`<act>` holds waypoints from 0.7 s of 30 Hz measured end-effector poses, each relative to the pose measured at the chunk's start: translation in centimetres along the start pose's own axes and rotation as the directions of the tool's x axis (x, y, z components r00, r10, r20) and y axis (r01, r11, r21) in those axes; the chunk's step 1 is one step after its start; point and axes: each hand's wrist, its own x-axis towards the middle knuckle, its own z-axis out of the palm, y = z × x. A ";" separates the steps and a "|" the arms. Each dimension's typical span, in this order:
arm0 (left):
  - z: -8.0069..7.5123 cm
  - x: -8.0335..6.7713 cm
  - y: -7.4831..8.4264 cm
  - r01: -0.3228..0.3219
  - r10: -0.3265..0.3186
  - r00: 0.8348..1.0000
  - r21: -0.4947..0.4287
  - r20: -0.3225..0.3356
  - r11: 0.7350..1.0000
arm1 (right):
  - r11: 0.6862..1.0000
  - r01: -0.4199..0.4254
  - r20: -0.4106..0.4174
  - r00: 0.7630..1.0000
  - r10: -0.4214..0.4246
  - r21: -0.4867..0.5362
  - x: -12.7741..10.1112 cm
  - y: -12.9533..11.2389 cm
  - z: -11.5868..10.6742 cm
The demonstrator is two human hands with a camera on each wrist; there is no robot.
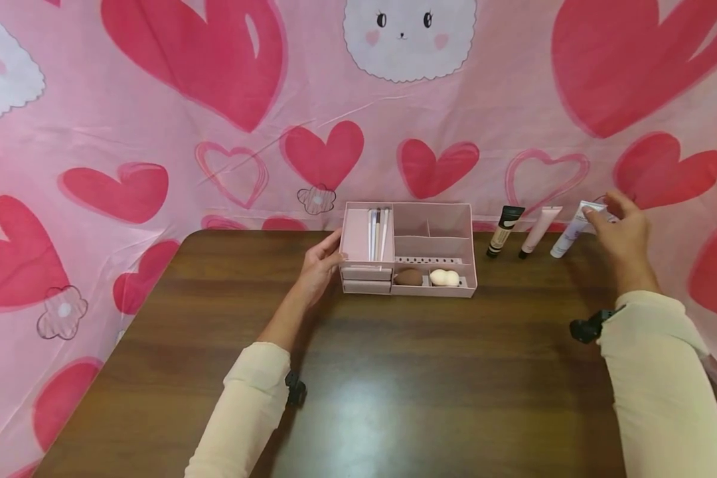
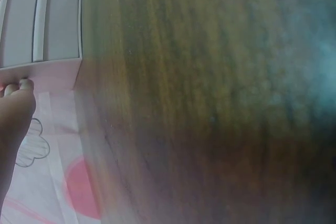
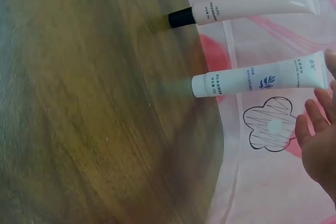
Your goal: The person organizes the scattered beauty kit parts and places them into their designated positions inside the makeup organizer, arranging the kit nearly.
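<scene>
Table (image 1: 394, 372): right hand (image 1: 624, 229) at white tube (image 1: 570, 234) (others beside).

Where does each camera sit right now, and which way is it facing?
Head: above, looking forward and down at the table, pink organizer and three tubes; both forearms and hands show.
Left wrist: low beside the left hand, facing the organizer's drawer fronts; fingertips only.
Right wrist: beside the right hand, facing the white tube and pink tube; fingers show.
Head and right wrist share the white tube.
</scene>
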 end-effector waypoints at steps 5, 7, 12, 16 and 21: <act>0.1 0.0 0.2 -0.009 0.009 1.000 0.007 -0.002 1.000 | 0.906 -0.014 -0.057 0.997 0.042 0.424 -0.5 -0.8 0.5; 0.3 0.1 0.4 -0.011 0.011 1.000 0.006 0.001 1.000 | 0.875 0.012 -0.082 0.996 0.032 0.484 -0.8 -1.0 0.6; 0.4 0.1 0.4 -0.008 0.008 1.000 -0.002 0.004 1.000 | 0.867 0.019 -0.095 0.995 0.032 0.497 -1.1 -1.1 0.6; 0.3 0.1 0.2 -0.007 0.007 1.000 0.001 -0.007 1.000 | 0.852 0.013 -0.094 0.995 0.043 0.524 -0.7 -0.9 1.0; 0.1 -0.1 0.1 0.006 -0.006 1.000 0.001 -0.015 1.000 | 0.832 -0.056 -0.073 0.991 0.114 0.552 -0.3 -0.7 1.2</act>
